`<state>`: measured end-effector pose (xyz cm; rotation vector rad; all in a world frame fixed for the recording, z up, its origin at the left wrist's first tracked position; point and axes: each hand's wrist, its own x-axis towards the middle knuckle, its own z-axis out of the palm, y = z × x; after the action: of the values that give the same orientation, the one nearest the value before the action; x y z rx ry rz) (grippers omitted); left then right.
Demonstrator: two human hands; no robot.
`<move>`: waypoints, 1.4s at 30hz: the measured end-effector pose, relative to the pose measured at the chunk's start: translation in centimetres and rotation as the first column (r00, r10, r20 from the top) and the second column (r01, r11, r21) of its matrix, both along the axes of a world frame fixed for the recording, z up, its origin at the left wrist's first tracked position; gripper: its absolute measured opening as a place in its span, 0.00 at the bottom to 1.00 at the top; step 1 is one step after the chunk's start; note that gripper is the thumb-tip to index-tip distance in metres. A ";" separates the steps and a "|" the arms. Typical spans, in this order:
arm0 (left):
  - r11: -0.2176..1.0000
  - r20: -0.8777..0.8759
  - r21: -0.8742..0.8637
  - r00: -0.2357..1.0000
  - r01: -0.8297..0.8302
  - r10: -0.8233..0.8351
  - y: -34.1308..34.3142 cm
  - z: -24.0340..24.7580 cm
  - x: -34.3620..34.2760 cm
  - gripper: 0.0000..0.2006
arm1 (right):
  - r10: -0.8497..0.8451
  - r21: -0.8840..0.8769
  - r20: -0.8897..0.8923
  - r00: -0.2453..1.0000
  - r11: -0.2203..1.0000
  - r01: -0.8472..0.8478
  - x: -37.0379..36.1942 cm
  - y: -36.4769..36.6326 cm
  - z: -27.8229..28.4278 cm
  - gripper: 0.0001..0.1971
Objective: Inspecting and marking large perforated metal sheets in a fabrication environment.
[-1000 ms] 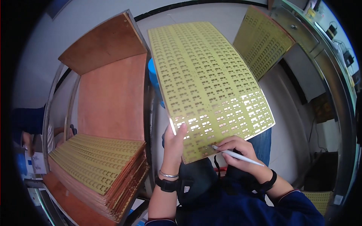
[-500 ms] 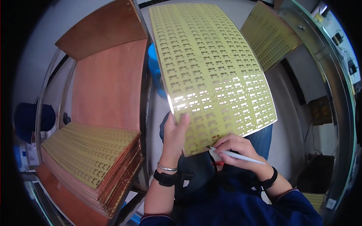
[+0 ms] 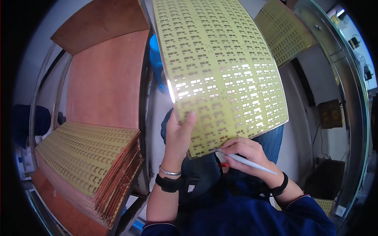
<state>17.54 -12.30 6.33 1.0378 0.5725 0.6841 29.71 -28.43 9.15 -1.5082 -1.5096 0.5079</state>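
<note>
A large yellow-green circuit board panel [image 3: 220, 55] with rows of small rectangular pads tilts up over my lap. My left hand [image 3: 179, 131] grips its lower left edge, thumb on the face and the other fingers hidden behind. In my right hand [image 3: 246, 151] is a slim white pen-like tool [image 3: 250, 162], pinched like a pen. Its dark tip sits at the panel's bottom edge, near a few copper-coloured pads; whether it touches cannot be made out. Light glares off pads across the panel's middle.
To the left, a stack of similar panels [image 3: 86, 157] lies on a rack with a copper-coloured backboard [image 3: 106, 82]. Another panel [image 3: 285, 31] leans at the upper right by a metal-framed glass edge [image 3: 346, 74]. A blue object [image 3: 155, 59] stands behind my panel. Someone in dark clothing [image 3: 39, 120] is at far left.
The whole view has shifted slightly, so the panel and rack appear higher and more to the left. The tool tip has moved a little along the bottom edge; both grips stay the same.
</note>
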 end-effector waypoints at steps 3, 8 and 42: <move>1.000 0.000 -0.017 1.000 0.005 -0.005 0.0 -0.1 0.1 0.19 | 0.002 -0.010 0.017 1.000 1.000 -0.002 0.2 0.0 0.2 0.10; 0.999 -0.009 -0.044 1.000 0.016 -0.016 0.1 -0.4 0.2 0.19 | 0.088 -0.133 -0.089 0.992 0.986 -0.099 1.5 0.6 1.4 0.07; 0.997 -0.120 -0.080 0.993 -0.018 0.009 0.3 0.1 0.5 0.18 | -0.075 -0.140 -0.228 0.971 0.989 0.044 0.2 1.4 0.8 0.04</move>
<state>18.03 -12.00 6.46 1.0048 0.7064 0.6085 29.91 -27.02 9.93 -1.5326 -1.2655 0.7362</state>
